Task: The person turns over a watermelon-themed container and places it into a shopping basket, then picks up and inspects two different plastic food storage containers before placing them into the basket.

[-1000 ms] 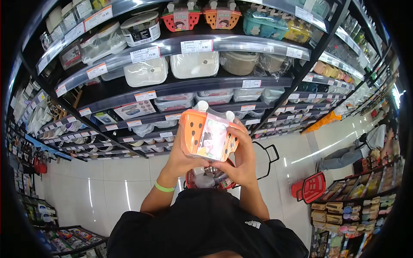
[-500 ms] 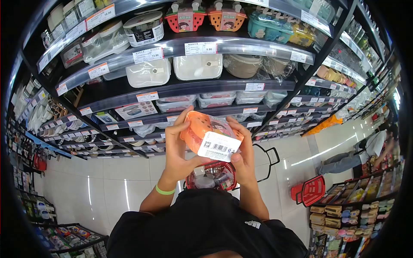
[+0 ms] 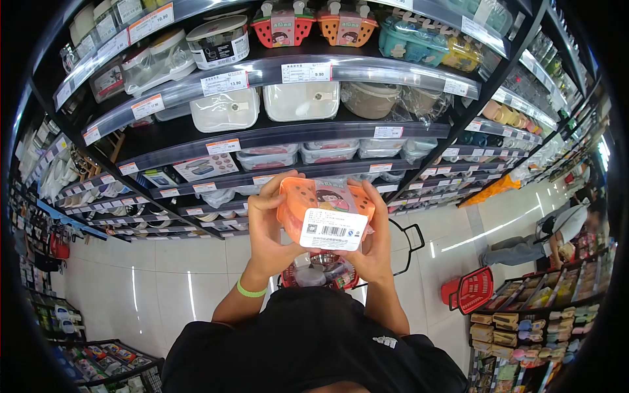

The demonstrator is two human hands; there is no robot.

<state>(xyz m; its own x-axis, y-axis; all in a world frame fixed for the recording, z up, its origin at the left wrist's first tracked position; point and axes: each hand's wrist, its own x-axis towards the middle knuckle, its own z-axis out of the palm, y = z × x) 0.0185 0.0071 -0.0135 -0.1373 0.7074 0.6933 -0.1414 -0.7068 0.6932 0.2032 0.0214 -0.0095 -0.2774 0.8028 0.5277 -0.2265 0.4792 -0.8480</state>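
Both hands hold up an orange plastic container [image 3: 295, 208] with black seed-like spots. A printed sleeve with a cartoon figure wraps it, and a white barcode label [image 3: 334, 229] faces me. My left hand [image 3: 263, 229], below a green wristband [image 3: 251, 290], grips the left end. The right end is held by my right hand [image 3: 375, 243], its fingers reaching behind the package. On the upper shelf stand a similar orange container [image 3: 357, 34] and a red one [image 3: 272, 34]. Beneath the held package sits a red shopping basket [image 3: 288, 278], partly hidden, with a metal bowl and other goods inside.
Shelves [image 3: 275, 141] with food boxes and price tags curve across the front. Another red basket [image 3: 475, 291] stands on the tiled floor [image 3: 216, 281] at right, near a bending person [image 3: 567, 226]. Racks of small goods [image 3: 511, 334] line the lower right.
The orange container has tipped and levelled, so its label lies straighter and more of the sleeve's picture shows. It has also dropped slightly. Both hands still grip it.
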